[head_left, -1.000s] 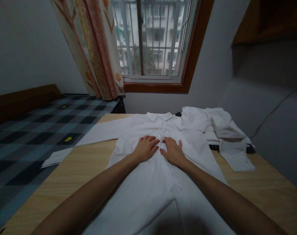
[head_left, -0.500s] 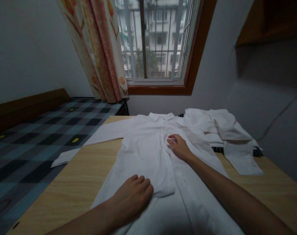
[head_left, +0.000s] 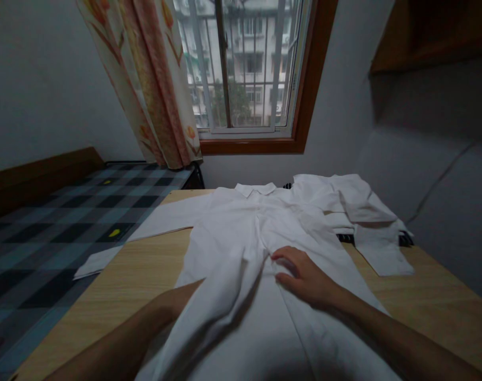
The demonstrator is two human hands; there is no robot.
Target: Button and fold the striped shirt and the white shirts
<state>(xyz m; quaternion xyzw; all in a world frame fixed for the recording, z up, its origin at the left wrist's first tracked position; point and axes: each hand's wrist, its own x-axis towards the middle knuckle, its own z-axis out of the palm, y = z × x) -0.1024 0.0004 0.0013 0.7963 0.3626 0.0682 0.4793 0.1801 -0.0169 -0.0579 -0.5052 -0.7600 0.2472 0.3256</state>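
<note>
A white long-sleeved collared shirt [head_left: 233,227] lies front up, its collar at the far end of the table. My left hand [head_left: 190,292] is hidden past the wrist behind a raised fold of the shirt's left front panel, so its fingers do not show. On the button placket, at mid-shirt, rests my right hand [head_left: 304,278]. Its thumb and fingers are curved but apart, and the fingertips touch the cloth at the top of the front opening. The lower front is parted below them.
The shirt lies on a light wood table [head_left: 145,270]. One sleeve reaches left over a checked bed [head_left: 38,233]. More folded white cloth [head_left: 376,201] lies at the right, partly over something black and striped. Behind stand a window [head_left: 244,69] and curtain [head_left: 153,79].
My left hand has gone from atop the shirt to behind its front panel, which is now lifted. My right hand has come down the placket toward me. The view has shifted slightly.
</note>
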